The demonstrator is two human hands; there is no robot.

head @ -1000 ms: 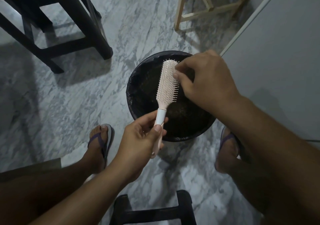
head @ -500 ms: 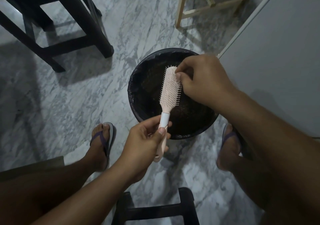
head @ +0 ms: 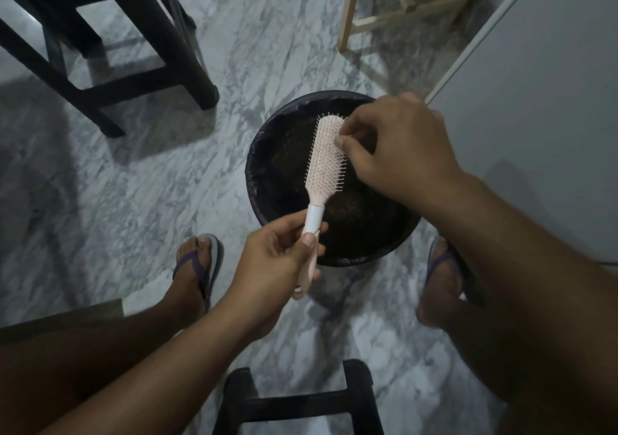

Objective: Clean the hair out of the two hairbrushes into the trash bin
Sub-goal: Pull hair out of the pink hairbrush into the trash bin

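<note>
A pink hairbrush [head: 323, 160] with a white collar on its handle is held bristles-up over the round black trash bin [head: 267, 167], which has a dark liner. My left hand [head: 277, 257] grips the brush by the handle. My right hand [head: 398, 147] is over the far right side of the brush head, thumb and fingertips pinched in among the bristles. Whether there is hair between the fingers is too fine to tell. No second hairbrush is in view.
The bin stands on a grey marble floor between my two feet in purple flip-flops [head: 200, 267]. A black stool [head: 110, 43] is at the far left, a light wooden frame [head: 394, 10] at the back, a white panel [head: 535, 117] on the right, another dark stool [head: 297, 401] below.
The brush has stayed over the bin with small shifts. My right hand's fingers have moved along the far part of the bristles, still pinching there.
</note>
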